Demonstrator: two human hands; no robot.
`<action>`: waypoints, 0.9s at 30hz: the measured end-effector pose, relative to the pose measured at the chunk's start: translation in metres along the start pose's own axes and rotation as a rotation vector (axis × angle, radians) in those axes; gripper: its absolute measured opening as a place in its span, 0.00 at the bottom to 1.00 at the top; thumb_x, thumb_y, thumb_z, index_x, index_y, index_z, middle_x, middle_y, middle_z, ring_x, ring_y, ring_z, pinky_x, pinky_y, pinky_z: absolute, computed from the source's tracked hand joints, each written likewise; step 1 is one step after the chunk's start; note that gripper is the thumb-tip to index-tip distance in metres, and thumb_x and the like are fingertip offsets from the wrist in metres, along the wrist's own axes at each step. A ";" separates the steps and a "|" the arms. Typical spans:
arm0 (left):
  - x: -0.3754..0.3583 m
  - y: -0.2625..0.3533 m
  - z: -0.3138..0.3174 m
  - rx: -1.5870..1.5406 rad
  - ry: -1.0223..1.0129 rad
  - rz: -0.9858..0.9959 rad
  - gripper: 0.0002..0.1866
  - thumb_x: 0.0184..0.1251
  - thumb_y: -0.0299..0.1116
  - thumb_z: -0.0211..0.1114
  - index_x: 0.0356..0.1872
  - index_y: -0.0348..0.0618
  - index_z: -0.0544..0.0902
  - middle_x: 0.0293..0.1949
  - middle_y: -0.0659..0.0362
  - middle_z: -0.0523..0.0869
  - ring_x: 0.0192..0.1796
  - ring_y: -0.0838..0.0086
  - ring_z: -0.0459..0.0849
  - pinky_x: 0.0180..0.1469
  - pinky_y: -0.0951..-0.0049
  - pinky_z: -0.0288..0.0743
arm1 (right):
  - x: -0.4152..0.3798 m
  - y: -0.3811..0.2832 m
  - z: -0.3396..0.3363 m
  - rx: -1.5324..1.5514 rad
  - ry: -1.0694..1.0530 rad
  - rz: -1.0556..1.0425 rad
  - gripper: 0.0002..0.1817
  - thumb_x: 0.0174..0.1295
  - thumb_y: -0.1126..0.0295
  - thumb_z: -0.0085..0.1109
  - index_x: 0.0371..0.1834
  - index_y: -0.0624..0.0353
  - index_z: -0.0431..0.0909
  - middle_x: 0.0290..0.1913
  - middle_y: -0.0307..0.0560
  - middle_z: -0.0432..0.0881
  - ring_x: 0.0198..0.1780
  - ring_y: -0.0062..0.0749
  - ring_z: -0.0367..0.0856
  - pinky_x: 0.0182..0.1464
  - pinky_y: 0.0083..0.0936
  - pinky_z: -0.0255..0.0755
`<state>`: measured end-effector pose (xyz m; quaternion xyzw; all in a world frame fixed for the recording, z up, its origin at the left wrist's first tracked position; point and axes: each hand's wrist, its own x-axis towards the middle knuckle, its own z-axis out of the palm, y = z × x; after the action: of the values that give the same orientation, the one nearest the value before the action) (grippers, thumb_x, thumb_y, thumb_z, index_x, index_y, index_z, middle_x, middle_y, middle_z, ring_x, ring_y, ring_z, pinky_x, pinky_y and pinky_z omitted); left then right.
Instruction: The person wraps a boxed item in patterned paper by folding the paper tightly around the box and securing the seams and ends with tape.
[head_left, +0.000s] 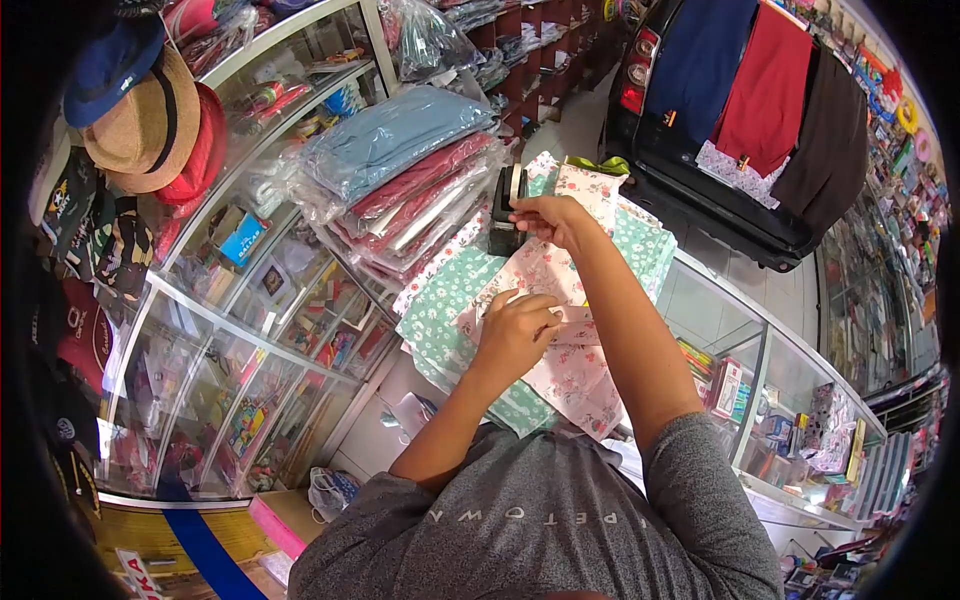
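My right hand reaches over to a black tape dispenser with a pale roll standing in it. Its fingers are pinched at the dispenser's side, where the tape is; the tape end itself is too small to make out. Nearer to me, my left hand is bent over pink floral paper, its fingertips pressing and gripping a folded part. Green floral paper lies spread beneath the pink paper. At the far end is a green ribbon-like piece.
Bagged folded clothes are stacked left of the paper. Glass display cases stand on the left, and another glass case on the right. Beyond is a black car-back display hung with trousers. Hats hang at far left.
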<state>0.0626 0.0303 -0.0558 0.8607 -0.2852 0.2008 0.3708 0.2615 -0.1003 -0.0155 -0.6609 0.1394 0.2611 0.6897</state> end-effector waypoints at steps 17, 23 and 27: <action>-0.001 0.001 0.001 0.001 0.016 0.011 0.03 0.63 0.31 0.77 0.34 0.45 0.91 0.50 0.60 0.94 0.52 0.64 0.91 0.65 0.55 0.75 | 0.012 0.019 -0.011 0.151 -0.117 0.056 0.09 0.73 0.70 0.72 0.37 0.61 0.81 0.34 0.41 0.88 0.24 0.16 0.73 0.22 0.13 0.65; -0.001 0.001 0.000 0.014 0.016 0.018 0.04 0.63 0.31 0.77 0.36 0.44 0.92 0.50 0.60 0.94 0.51 0.64 0.91 0.64 0.56 0.75 | 0.009 0.016 -0.014 0.144 -0.141 0.036 0.11 0.73 0.69 0.71 0.34 0.59 0.80 0.29 0.40 0.85 0.21 0.17 0.72 0.17 0.14 0.61; 0.000 0.003 -0.001 -0.003 0.017 0.011 0.05 0.63 0.32 0.77 0.36 0.43 0.91 0.50 0.59 0.94 0.51 0.63 0.91 0.64 0.56 0.75 | 0.004 0.021 -0.014 0.116 -0.210 0.053 0.12 0.73 0.66 0.71 0.34 0.58 0.80 0.27 0.39 0.83 0.20 0.17 0.72 0.16 0.15 0.56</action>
<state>0.0606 0.0296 -0.0540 0.8569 -0.2868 0.2098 0.3734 0.2560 -0.1139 -0.0363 -0.5849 0.0988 0.3384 0.7305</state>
